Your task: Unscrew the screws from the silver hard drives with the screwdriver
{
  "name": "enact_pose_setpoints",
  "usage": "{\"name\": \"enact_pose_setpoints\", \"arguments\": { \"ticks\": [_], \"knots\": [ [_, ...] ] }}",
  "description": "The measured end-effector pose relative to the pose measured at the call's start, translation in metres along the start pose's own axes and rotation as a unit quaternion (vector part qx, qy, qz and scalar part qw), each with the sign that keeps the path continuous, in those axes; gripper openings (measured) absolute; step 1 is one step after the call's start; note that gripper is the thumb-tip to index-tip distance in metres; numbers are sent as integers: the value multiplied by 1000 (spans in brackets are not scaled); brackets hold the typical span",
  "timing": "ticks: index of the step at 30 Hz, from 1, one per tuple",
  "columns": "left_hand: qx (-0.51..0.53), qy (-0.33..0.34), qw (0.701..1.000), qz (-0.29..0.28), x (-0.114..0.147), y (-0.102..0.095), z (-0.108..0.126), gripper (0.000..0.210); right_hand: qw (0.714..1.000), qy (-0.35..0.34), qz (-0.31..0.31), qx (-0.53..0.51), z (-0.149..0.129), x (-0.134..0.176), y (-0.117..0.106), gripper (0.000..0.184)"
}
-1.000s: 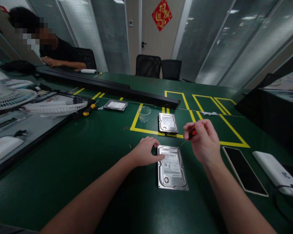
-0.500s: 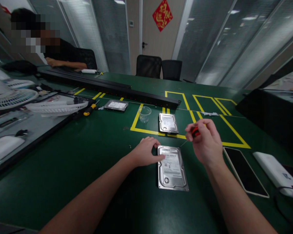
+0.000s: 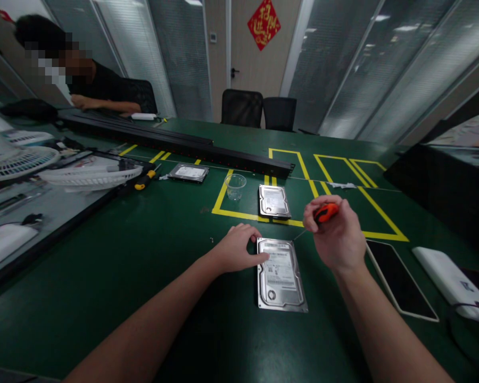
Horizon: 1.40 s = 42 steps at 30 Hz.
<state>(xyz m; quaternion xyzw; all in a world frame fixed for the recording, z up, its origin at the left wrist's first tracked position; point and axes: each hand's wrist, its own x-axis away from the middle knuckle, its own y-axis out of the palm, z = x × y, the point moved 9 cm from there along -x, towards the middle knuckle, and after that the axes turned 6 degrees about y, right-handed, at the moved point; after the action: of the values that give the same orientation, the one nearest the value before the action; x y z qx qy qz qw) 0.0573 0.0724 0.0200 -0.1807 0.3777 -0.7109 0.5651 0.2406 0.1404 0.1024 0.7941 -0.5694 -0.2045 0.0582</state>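
Fingers of the left hand [image 3: 239,249] curve apart from the thumb, around the 11 o'clock corner of a silver hard drive [image 3: 281,282]. Thumb flat on the white label, fingertips at the far edge. Cannot tell how hard they press.

Right hand [image 3: 337,236] at the drive's 2 o'clock, palm turned partly into view, fingers closed on a screwdriver [image 3: 326,212] with an orange and black handle. Thin shaft slants down toward 8 o'clock, its end at the drive's 1 o'clock corner; too fine to tell whether it is seated in anything.

Drive lies flat, label up, on the green table [image 3: 104,266], between the two hands.

Clock positions from that drive:
- 12: second hard drive [image 3: 274,200], label up, across yellow tape [image 3: 243,215]. Farther back, two black chairs [image 3: 242,109] and a door [image 3: 253,74] bearing a red diamond sign [image 3: 264,25].
- 11: clear plastic cup [image 3: 235,187], upright inside a taped outline.
- 10: tiny bits [image 3: 212,240] near the left hand, too small to name. Beyond, a third hard drive [image 3: 188,173], and a yellow-and-black screwdriver [image 3: 141,184] lying farther left. Well back, a seated person in a dark top, forearm [image 3: 104,103] on the table.
- 10 round to 12: long black bar [image 3: 243,158].
- 3: phone [image 3: 401,279], dark screen up; past it, a white box [image 3: 449,282] with a black cable [image 3: 463,307].
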Motion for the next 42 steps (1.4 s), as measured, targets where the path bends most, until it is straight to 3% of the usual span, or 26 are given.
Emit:
{"name": "enact_pose_setpoints", "arguments": {
  "ticks": [9,14,18,22,26,30,35,39,42],
  "knots": [
    [-2,2,1000,2,1,0,-1,39,1000,-3,9,14,-1,1,-3,17],
    [-2,3,1000,2,0,0,-1,39,1000,-1,-15,4,-1,1,0,31],
    [-4,-1,1000,1,1,-1,0,39,1000,-13,-4,8,-3,1,-1,15],
    [-4,-4,1000,-4,0,-1,0,40,1000,-3,-2,-2,-2,2,0,11],
    [-4,-1,1000,-2,0,-1,0,40,1000,3,-10,5,-2,1,1,27],
    [-4,3,1000,-3,0,0,1,39,1000,-1,0,21,-3,2,-1,15],
    [-8,6,1000,3,0,0,0,39,1000,0,5,4,-2,1,-1,14],
    [-7,5,1000,-1,0,0,1,40,1000,-8,-5,23,-4,0,0,29],
    [-6,2,1000,-3,1,-1,1,40,999,-14,1,35,-4,1,-1,22]
  ]
}}
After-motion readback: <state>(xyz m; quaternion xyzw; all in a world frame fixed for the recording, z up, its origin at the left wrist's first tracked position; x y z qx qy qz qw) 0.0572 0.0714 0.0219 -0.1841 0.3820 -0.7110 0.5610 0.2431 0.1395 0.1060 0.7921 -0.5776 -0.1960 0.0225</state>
